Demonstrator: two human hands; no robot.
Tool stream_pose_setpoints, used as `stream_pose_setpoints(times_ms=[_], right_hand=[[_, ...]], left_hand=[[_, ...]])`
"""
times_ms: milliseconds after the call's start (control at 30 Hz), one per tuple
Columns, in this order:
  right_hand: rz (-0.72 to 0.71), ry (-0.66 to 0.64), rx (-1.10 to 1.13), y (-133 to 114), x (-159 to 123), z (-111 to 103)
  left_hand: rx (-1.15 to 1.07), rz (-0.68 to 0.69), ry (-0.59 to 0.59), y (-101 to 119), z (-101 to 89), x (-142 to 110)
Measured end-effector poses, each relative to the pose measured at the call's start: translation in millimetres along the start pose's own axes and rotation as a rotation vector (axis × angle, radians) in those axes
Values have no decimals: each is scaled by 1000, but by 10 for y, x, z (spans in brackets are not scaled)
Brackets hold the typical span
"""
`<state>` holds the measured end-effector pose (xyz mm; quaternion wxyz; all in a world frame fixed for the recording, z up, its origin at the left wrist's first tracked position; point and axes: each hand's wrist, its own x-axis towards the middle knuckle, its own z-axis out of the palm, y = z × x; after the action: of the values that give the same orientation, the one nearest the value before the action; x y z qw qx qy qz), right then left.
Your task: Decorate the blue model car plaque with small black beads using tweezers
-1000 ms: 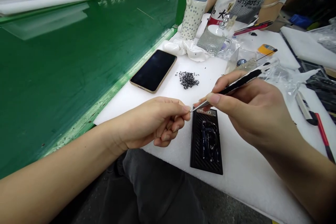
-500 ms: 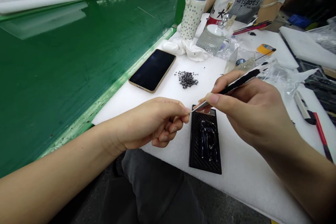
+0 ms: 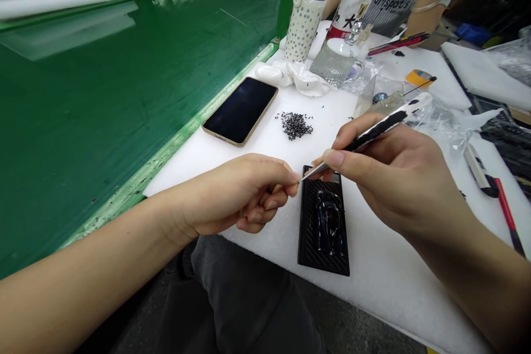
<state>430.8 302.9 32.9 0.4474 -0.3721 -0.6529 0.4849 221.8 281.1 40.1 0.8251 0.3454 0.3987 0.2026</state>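
Observation:
My right hand (image 3: 394, 171) grips a pair of tweezers (image 3: 369, 135) with a black handle, and their metal tip meets the fingertips of my left hand (image 3: 244, 191). The left hand's thumb and forefinger are pinched together around something too small to make out, with the other fingers curled under. Both hands hover just above the top end of a black textured tray (image 3: 324, 221) lying on the white foam mat (image 3: 385, 265). A small heap of tiny black parts (image 3: 295, 124) lies beyond the hands.
A dark phone (image 3: 240, 110) lies face up near the green conveyor (image 3: 103, 94). Behind stand a dotted bottle (image 3: 307, 11), a glass mug (image 3: 337, 62), a white cloth (image 3: 296, 74) and plastic bags. Pens (image 3: 493, 182) lie at right. Another person's arm (image 3: 423, 5) is at the far end.
Almost nothing differs: the view shifted slightly and the tweezers' tip stays at my left fingertips, with both hands held in place.

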Motion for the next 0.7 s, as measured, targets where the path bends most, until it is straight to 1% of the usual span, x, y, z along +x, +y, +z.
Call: stream_pose_setpoints(times_ms=[167,333,567,700], right_hand=[[26,8,-1,-19,-19,2],[46,-22,70,-24,-17,0],[20,-16,39,17,-19,-6],[23,-16,26,3,-8,-4]], left_hand=[[-1,-9,3,-1,-2,3],[-6,-15,8,2,4,12],[-5,-19,19,21,15,8],[-45,-17,50,14,11,26]])
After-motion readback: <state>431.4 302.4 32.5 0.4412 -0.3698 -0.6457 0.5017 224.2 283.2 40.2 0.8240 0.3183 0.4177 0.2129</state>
